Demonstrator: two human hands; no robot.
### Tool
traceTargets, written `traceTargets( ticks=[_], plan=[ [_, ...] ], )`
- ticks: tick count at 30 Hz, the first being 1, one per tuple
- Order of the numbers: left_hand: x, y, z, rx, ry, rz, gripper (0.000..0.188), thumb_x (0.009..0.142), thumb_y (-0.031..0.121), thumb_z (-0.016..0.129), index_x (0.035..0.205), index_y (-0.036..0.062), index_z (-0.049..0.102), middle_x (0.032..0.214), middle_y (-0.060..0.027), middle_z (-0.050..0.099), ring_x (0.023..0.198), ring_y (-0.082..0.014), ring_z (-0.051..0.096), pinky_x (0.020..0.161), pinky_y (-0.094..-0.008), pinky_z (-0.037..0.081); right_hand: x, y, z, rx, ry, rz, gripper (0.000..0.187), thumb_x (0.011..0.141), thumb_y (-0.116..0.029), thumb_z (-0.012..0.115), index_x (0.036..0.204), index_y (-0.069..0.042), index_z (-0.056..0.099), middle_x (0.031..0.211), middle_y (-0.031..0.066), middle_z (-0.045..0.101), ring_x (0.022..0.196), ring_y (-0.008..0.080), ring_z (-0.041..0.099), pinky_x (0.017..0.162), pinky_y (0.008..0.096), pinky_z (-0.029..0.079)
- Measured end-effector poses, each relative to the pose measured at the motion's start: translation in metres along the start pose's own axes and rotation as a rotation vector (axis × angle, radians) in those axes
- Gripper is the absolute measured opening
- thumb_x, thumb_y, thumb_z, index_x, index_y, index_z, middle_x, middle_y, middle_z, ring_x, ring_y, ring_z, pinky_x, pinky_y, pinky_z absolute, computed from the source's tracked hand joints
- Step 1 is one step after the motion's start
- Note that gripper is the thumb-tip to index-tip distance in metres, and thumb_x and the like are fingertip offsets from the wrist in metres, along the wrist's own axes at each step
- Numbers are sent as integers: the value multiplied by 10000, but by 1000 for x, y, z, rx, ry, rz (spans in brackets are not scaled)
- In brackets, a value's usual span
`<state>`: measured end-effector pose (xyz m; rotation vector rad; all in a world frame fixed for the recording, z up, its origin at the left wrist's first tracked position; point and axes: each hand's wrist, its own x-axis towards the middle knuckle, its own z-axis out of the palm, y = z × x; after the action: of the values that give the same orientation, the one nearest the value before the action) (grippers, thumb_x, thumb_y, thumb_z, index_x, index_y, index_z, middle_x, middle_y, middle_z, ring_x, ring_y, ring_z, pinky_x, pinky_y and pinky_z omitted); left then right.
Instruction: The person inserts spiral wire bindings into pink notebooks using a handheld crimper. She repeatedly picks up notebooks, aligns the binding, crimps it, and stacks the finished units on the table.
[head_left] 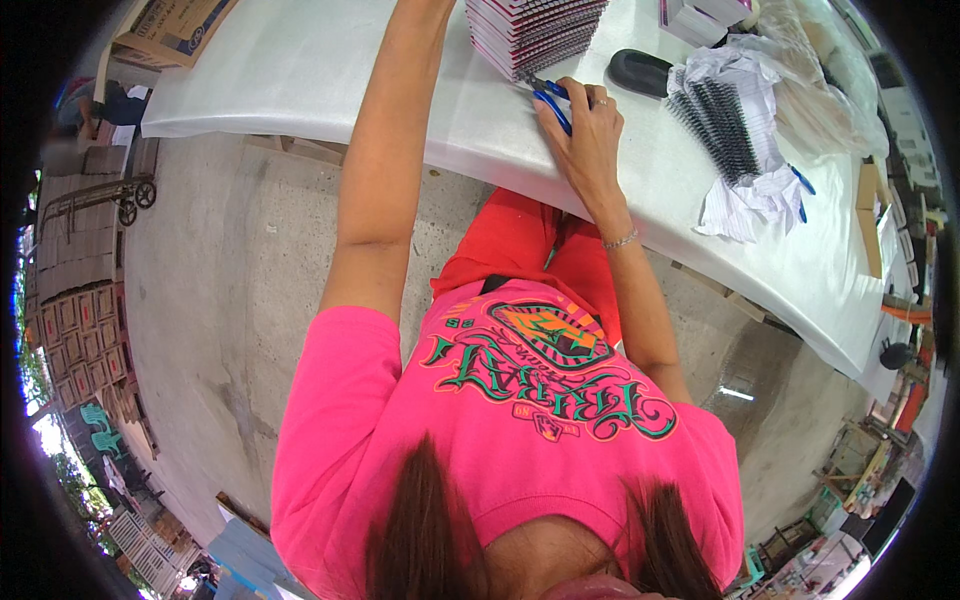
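A stack of spiral-bound notebooks (525, 38) with black coil bindings and pinkish edges stands at the top of the view. My right hand (590, 130) is closed around blue-handled pliers (553, 110). Their dark jaws touch or nearly touch the lower corner of the stack, at the coils; whether they grip a wire is too small to tell. My left arm (385, 150) stretches past the upper edge, to the left of the stack, and the left hand lies outside the picture.
The white-covered table (270, 70) bears a dark rounded object (640, 73), black binding coils (715, 130) on crumpled paper (750, 210), clear plastic (830, 110) and more books (695, 20). A cardboard box (175, 30) sits at the far left corner. A hand cart (95, 205) stands on the floor.
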<state>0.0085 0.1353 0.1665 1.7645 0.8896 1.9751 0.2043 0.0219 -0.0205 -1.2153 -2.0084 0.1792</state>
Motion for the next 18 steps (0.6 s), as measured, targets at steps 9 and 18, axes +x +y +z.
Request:
traceTargets(
  ticks=[9, 18],
  plan=[
    [1, -3, 2, 3, 19, 11, 262, 917, 197, 574, 917, -33, 700, 867, -68, 654, 852, -149, 577, 810, -280, 445, 11, -9, -9, -20, -143, 85, 375, 937, -374, 655, 1138, -57, 649, 942, 158, 647, 888, 366, 619, 806, 471, 467],
    [2, -5, 1, 20, 36, 63, 251, 910, 183, 582, 918, -35, 707, 851, -77, 667, 855, -150, 585, 808, -280, 451, 18, -17, -14, -48, -223, 149, 389, 943, -387, 641, 1090, -27, 643, 929, 204, 640, 866, 406, 623, 757, 507, 484]
  ],
)
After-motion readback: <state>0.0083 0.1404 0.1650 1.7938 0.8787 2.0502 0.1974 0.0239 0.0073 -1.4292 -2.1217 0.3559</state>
